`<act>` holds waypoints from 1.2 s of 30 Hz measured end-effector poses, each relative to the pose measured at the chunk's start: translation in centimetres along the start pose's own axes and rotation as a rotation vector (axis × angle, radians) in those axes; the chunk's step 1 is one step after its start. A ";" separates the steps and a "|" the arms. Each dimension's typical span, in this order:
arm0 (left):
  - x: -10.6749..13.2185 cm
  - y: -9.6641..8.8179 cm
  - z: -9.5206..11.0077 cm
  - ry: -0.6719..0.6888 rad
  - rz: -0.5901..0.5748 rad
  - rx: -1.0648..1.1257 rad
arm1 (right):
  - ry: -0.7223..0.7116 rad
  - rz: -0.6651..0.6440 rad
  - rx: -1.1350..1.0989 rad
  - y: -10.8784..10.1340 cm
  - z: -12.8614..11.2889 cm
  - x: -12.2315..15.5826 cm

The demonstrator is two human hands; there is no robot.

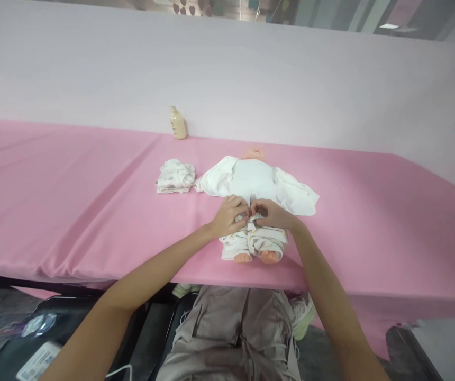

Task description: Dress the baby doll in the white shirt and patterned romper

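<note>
A baby doll (pixel 253 154) lies on its back on the pink-covered table, its feet toward me. A white top (pixel 252 177) covers its trunk and arms, with the sleeves spread to both sides. Patterned white trousers (pixel 267 239) are on its legs, and both feet stick out of the cuffs. My left hand (pixel 231 216) is closed at the waist of the trousers, fingertips pinching the cloth. Close beside it, my right hand (pixel 271 214) pinches the same waist area. What exactly lies between the fingertips is partly hidden.
Folded patterned cloth (pixel 175 176) lies left of the doll, touching or nearly touching its sleeve. A pump bottle (pixel 178 124) stands by the white wall. The pink tablecloth (pixel 104 211) hangs over the front edge. Below left, a plastic bottle (pixel 17 325) lies on a black chair.
</note>
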State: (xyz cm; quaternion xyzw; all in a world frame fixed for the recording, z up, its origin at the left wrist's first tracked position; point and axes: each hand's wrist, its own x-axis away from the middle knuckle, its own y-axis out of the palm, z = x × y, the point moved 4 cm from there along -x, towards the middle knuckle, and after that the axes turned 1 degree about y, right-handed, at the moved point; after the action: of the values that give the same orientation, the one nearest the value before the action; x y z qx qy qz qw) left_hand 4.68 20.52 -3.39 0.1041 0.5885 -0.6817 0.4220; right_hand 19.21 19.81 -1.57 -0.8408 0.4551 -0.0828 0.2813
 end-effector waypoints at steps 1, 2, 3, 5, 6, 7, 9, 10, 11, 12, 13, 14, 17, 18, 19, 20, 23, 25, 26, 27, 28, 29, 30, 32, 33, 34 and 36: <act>0.0 0.0 0.0 0.003 -0.008 0.005 | -0.007 0.003 -0.055 -0.1 0.1 0.0; 0.0 0.1 0.0 0.006 -0.016 0.010 | -0.017 0.009 -0.099 -0.1 0.3 0.0; 0.0 0.1 0.0 0.007 -0.024 0.017 | -0.027 0.016 -0.132 -0.2 0.4 0.0; 0.1 0.2 -0.1 0.001 -0.036 0.039 | -0.029 0.027 -0.186 -0.4 0.5 0.1; 0.1 0.3 -0.2 -0.011 -0.039 0.053 | -0.022 0.029 -0.209 -0.5 0.5 0.1; 0.1 0.3 -0.2 -0.027 -0.040 0.068 | -0.010 0.027 -0.230 -0.5 0.5 0.2; 0.1 0.3 -0.3 -0.068 -0.040 0.101 | 0.022 0.021 -0.265 -0.7 0.5 0.3; 0.1 0.2 -0.4 -0.088 -0.035 0.124 | 0.037 0.019 -0.281 -0.8 0.5 0.4; 0.0 0.1 -0.4 -0.108 -0.028 0.154 | 0.050 0.016 -0.295 -0.9 0.4 0.5; 0.0 0.0 -0.5 -0.128 -0.019 0.190 | 0.064 0.011 -0.305 -1.0 0.4 0.5; -0.1 -0.2 -0.5 -0.148 -0.012 0.231 | 0.077 0.006 -0.315 -1.0 0.4 0.6; -0.2 -0.3 -0.6 -0.165 -0.005 0.273 | 0.088 -0.002 -0.324 -1.1 0.4 0.7; -0.4 -0.6 -1.1 -0.204 -0.003 0.409 | 0.111 -0.033 -0.356 -1.2 0.8 0.9; -0.4 -0.7 -1.3 -0.213 0.005 0.458 | 0.108 -0.034 -0.379 -1.3 1.1 0.9; -0.4 -0.8 -1.5 -0.222 0.018 0.505 | 0.099 -0.027 -0.410 -1.5 1.4 1.0; -0.4 -0.8 -1.7 -0.231 0.035 0.543 | 0.089 -0.016 -0.445 -1.7 1.7 1.0; -0.3 -0.8 -2.0 -0.243 0.062 0.571 | 0.079 -0.006 -0.512 -2.1 2.3 1.1; -0.2 -0.8 -2.0 -0.237 0.061 0.524 | 0.096 -0.018 -0.499 -2.1 2.2 1.1; -0.1 -0.8 -1.9 -0.237 0.067 0.496 | 0.112 -0.022 -0.471 -2.0 2.0 1.1; -0.1 -0.9 -1.9 -0.241 0.080 0.470 | 0.132 -0.019 -0.430 -2.0 1.7 1.1; 0.0 -0.9 -1.8 -0.250 0.096 0.447 | 0.160 -0.025 -0.381 -1.9 1.4 1.1; 0.0 -0.9 -1.8 -0.263 0.108 0.429 | 0.192 -0.046 -0.330 -1.8 1.2 1.1; 0.1 -0.9 -1.8 -0.278 0.112 0.414 | 0.221 -0.076 -0.283 -1.7 1.0 1.2; 0.2 -0.9 -1.8 -0.300 0.098 0.398 | 0.249 -0.139 -0.231 -1.5 0.8 1.4; 0.2 -0.8 -1.8 -0.308 0.082 0.403 | 0.248 -0.163 -0.229 -1.5 0.8 1.5; 0.1 -0.7 -1.9 -0.313 0.063 0.422 | 0.239 -0.175 -0.237 -1.5 0.9 1.6; 0.0 -0.6 -2.1 -0.318 0.033 0.493 | 0.221 -0.165 -0.281 -1.6 1.4 1.6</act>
State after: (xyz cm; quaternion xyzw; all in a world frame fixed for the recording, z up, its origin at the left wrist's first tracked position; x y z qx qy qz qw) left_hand 3.48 22.37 -3.56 0.1047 0.3299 -0.8048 0.4821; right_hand 21.86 19.71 -1.99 -0.8921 0.4198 -0.1328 0.1017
